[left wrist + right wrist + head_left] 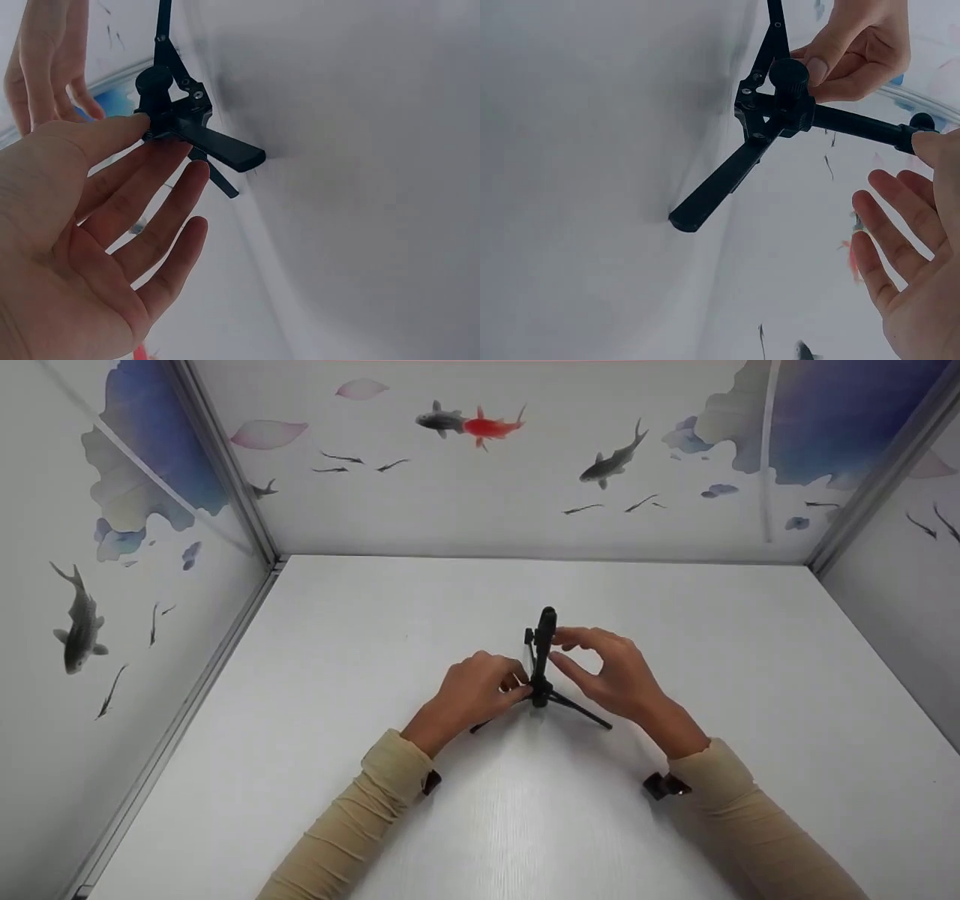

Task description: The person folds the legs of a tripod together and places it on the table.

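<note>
A small black tripod (541, 690) stands upright on the white table, its legs spread. At its base my left hand (480, 690) pinches the hub between thumb and forefinger, and the other fingers extend loosely in the left wrist view. My right hand (619, 671) is beside the upper part, with fingers loosely bent. Its thumb (924, 146) appears to touch the post near a small knob (922, 121), while the fingers spread below. A larger round knob (789, 75) sits at the hub. The tripod's top lies outside both wrist views.
White table surface (300, 780) surrounds the tripod. Walls with printed fish, such as the back wall (517, 502), enclose the far side and both sides, joined by metal corner posts (225, 457). A dark wrist camera (664, 786) sits below the right sleeve.
</note>
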The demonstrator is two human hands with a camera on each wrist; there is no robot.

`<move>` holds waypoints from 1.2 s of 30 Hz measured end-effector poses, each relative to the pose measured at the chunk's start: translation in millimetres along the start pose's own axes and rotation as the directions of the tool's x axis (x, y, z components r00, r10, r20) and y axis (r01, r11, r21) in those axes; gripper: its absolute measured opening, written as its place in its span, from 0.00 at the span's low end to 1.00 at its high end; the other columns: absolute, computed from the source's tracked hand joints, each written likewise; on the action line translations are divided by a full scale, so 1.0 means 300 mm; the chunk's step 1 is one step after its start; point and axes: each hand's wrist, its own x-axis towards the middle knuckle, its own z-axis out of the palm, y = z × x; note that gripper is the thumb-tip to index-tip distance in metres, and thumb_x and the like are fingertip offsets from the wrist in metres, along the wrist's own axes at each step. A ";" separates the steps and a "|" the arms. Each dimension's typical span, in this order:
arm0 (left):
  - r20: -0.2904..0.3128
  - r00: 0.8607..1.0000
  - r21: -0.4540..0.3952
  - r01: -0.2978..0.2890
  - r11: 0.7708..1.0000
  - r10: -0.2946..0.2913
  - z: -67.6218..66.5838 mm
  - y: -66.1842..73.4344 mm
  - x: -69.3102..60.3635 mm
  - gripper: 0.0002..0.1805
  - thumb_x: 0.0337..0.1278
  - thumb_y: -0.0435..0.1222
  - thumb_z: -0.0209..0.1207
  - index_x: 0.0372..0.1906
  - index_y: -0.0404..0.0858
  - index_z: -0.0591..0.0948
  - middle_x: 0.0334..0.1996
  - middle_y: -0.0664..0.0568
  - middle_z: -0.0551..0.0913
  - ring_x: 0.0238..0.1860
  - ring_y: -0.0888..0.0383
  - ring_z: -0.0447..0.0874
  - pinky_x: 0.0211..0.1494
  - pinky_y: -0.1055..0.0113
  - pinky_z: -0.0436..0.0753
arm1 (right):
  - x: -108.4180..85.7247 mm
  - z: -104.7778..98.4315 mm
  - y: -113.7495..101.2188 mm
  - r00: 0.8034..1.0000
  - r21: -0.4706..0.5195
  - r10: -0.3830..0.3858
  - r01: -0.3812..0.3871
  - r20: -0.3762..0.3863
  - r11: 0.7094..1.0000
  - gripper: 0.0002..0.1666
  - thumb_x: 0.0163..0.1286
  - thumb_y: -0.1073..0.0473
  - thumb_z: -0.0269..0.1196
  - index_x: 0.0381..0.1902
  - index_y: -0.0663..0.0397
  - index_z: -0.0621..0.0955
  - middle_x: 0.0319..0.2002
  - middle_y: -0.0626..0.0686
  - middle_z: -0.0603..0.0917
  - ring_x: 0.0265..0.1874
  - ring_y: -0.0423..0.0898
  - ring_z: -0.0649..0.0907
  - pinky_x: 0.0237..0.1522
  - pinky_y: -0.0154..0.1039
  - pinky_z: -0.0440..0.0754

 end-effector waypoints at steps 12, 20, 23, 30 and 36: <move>-0.003 1.000 0.017 -0.013 1.000 0.013 0.012 0.007 0.009 0.10 0.69 0.44 0.73 0.49 0.46 0.93 0.39 0.57 0.95 0.42 0.61 0.93 0.44 0.60 0.89 | 0.026 0.037 -0.015 0.998 0.081 -0.041 0.044 -0.040 0.996 0.17 0.76 0.57 0.72 0.61 0.46 0.88 0.50 0.45 0.94 0.45 0.42 0.93 0.44 0.48 0.92; 0.001 1.000 -0.035 0.014 0.999 -0.014 0.014 0.016 0.006 0.08 0.69 0.41 0.73 0.48 0.44 0.93 0.39 0.55 0.96 0.45 0.56 0.92 0.44 0.59 0.89 | 0.023 0.037 -0.020 0.998 0.078 -0.045 0.047 -0.033 0.996 0.16 0.76 0.58 0.72 0.59 0.47 0.88 0.47 0.45 0.95 0.43 0.40 0.93 0.41 0.37 0.90; -0.009 1.000 -0.067 0.016 0.998 -0.016 0.014 0.018 0.005 0.07 0.69 0.40 0.72 0.46 0.44 0.94 0.39 0.54 0.96 0.46 0.54 0.91 0.45 0.58 0.88 | 0.023 0.035 -0.019 0.998 0.076 -0.049 0.051 -0.030 0.996 0.17 0.75 0.59 0.73 0.60 0.47 0.88 0.47 0.45 0.95 0.41 0.40 0.93 0.39 0.36 0.89; -0.018 1.000 -0.151 0.004 0.989 -0.007 0.016 0.015 0.006 0.07 0.67 0.36 0.72 0.46 0.40 0.94 0.39 0.53 0.96 0.45 0.58 0.94 0.47 0.63 0.88 | 0.022 0.036 -0.019 0.998 0.077 -0.058 0.060 -0.024 0.995 0.19 0.74 0.60 0.74 0.60 0.46 0.88 0.48 0.45 0.95 0.40 0.40 0.93 0.35 0.36 0.89; -0.012 1.000 -0.210 -0.003 0.978 0.000 0.014 0.013 0.010 0.07 0.66 0.34 0.72 0.46 0.38 0.94 0.37 0.52 0.96 0.39 0.63 0.95 0.45 0.67 0.88 | 0.021 0.034 -0.022 0.999 0.081 -0.051 0.052 -0.013 0.995 0.20 0.74 0.60 0.74 0.62 0.45 0.88 0.50 0.45 0.95 0.41 0.40 0.93 0.34 0.36 0.89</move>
